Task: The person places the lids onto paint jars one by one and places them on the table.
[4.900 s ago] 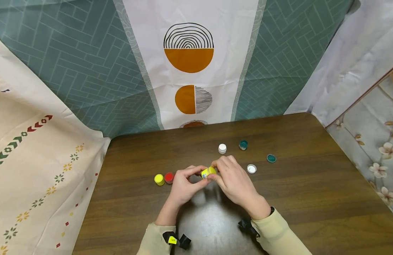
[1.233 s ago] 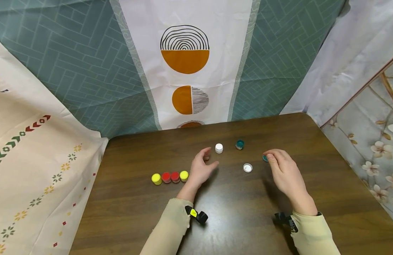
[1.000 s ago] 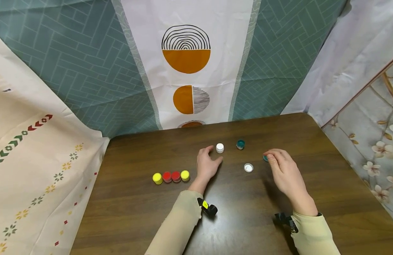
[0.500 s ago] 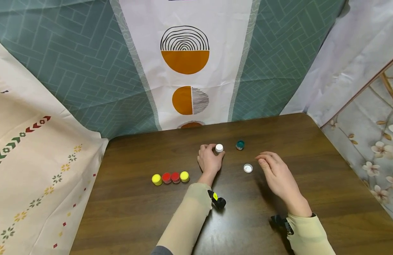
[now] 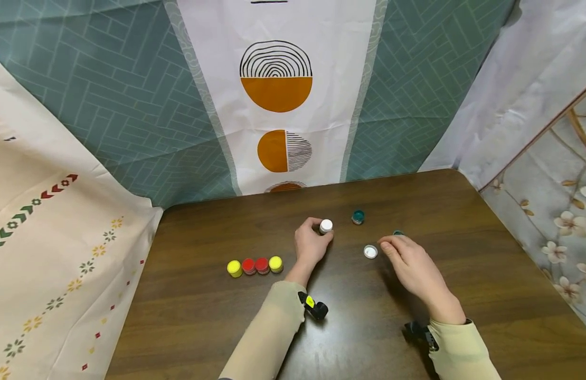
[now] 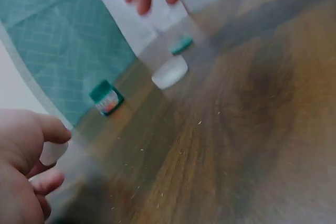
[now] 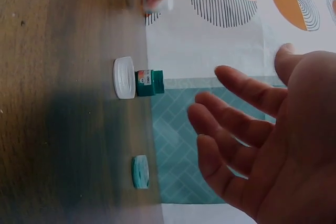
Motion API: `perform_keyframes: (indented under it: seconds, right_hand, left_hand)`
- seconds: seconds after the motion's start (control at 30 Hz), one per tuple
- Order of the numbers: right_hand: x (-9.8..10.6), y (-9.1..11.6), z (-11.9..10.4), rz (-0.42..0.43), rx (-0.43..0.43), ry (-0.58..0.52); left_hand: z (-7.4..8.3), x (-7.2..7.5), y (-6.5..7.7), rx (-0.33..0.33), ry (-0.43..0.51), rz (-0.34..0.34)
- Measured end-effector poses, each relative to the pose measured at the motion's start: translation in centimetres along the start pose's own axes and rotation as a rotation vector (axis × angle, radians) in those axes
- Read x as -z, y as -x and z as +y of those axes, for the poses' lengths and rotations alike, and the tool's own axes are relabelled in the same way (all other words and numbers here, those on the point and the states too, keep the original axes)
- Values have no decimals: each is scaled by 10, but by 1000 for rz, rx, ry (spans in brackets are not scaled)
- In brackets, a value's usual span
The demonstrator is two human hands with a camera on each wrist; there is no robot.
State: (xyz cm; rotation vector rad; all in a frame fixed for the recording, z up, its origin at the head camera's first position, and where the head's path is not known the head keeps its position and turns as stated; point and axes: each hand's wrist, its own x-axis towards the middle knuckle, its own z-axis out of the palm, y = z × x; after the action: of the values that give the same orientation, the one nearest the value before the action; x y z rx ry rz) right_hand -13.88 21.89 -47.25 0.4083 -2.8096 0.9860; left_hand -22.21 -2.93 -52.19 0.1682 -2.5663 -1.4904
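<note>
My left hand (image 5: 311, 247) pinches a small white paint jar (image 5: 326, 226) between thumb and fingers. In the left wrist view the jar (image 6: 54, 153) is blurred and mostly behind those fingers. Over the table, my right hand (image 5: 413, 268) holds nothing; the right wrist view shows its fingers (image 7: 239, 114) spread and slightly bent. Just left of its fingertips lies a round white lid (image 5: 370, 252), inside up. An uncapped green jar (image 5: 358, 217) stands farther back, and its green lid (image 5: 398, 232) shows just beyond the right hand.
On the left, yellow and red jars stand in a row: a yellow jar (image 5: 234, 268), a red jar (image 5: 248, 266), another red jar (image 5: 262, 265) and a yellow jar (image 5: 275, 264). Patterned cloths hang behind the brown table (image 5: 188, 322) and along both sides.
Both hands earlier held a yellow jar, which now stands at the row's right end. My left hand has since reached the white jar and gripped it. My right hand has shifted left from the green lid.
</note>
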Motion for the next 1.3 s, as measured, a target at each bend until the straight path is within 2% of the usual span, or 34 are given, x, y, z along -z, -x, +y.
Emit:
perform_keyframes:
  seconds: [0.13,0.3,0.4,0.53,0.7,0.8,1.03,1.3]
  right_hand:
    - [0,0,2,-37,-27,5]
    - [-4,-3,5,-117,-58,16]
    - [-8,-3,7,-170,-72,23]
    - [-13,-4,7,-199,-77,34]
    - [-26,-11,2,-211,-94,50]
    - [-35,-16,-2,-215,-116,73]
    - [-44,-19,-6,-159,-139,159]
    - [-46,-20,-7,-151,-150,174]
  left_hand:
    - [0,19,14,-80,181,-51]
    - [-2,57,35,-202,339,-114]
    - [-5,78,47,-239,423,-165]
    - [-10,95,55,-242,483,-197]
    - [-18,106,57,-230,536,-162]
    - [-23,110,56,-246,551,-150]
    - [-24,112,55,-265,551,-197]
    - [-26,115,54,-277,540,-214]
